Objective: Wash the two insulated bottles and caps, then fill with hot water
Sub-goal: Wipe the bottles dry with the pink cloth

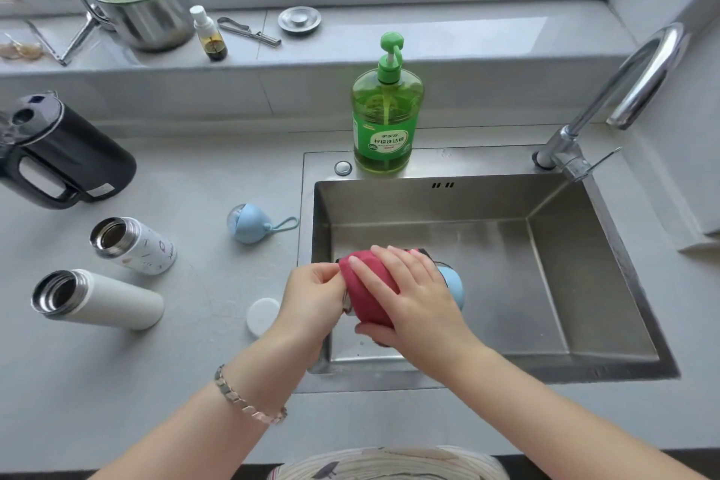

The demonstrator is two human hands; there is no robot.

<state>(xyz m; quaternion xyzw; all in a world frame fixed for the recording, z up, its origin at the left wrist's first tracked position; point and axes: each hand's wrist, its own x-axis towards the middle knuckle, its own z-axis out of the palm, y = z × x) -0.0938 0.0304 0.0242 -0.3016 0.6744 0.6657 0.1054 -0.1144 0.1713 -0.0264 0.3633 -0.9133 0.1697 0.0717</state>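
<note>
View from the head, looking down at a grey table [195,362] with an inset stainless-steel sink [545,284].

Centre: both hands meet over the sink's 9 o'clock edge. The right hand [409,296] lies across a red cloth [366,284], fingers on top and thumb beneath, grasping it. The cloth is wrapped round a light-blue rounded object [452,281], which shows only at the hand's 3 o'clock side, so what it is cannot be told. The left hand [315,292], with a metal bracelet on its wrist, pinches the cloth's 9 o'clock end between thumb and fingertips.

At 9 o'clock of the hands, on the table, are two uncapped insulated bottles with steel mouths: a white patterned bottle [136,245] and, nearer the viewer, a plain white bottle [105,300]. A light-blue domed cap with a loop strap [249,224] lies at 11 o'clock of the hands, just beside the sink. A round white cap [263,316] lies touching the left wrist's 9 o'clock side.

At 12 o'clock a green pump bottle of detergent [385,121] stands on the sink's rear ledge, and at 2 o'clock is a chrome curved faucet [623,90]. At 10 o'clock stands a black electric kettle [66,156].
</note>
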